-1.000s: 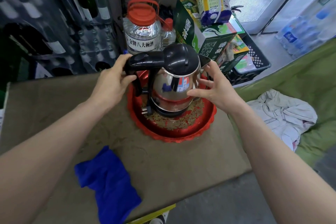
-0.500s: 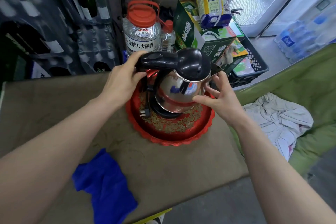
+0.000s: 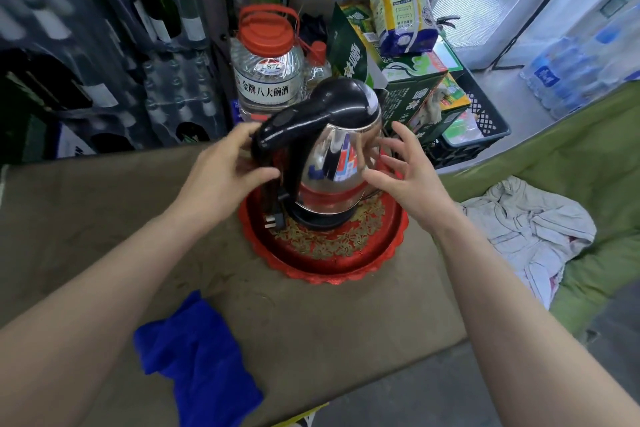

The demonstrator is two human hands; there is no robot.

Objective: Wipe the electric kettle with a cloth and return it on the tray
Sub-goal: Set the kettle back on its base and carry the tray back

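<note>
Wiping not begun: kettle (image 3: 332, 156) sits on the tray (image 3: 325, 267) by the tabletop's far edge, left hand (image 3: 221, 177) closed around its handle, right hand (image 3: 405, 173) spread open beside it, cloth (image 3: 197, 364) untouched near the front edge.

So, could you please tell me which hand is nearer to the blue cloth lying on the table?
Left. The left hand grips the black kettle handle, up and right of the blue cloth; the right hand is farther right, beside the kettle body.

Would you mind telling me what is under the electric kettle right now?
The electric kettle stands on its black base on the red tray, whose gold floral pattern shows around it. The tray's centre beneath the base is covered and cannot be seen.
</note>
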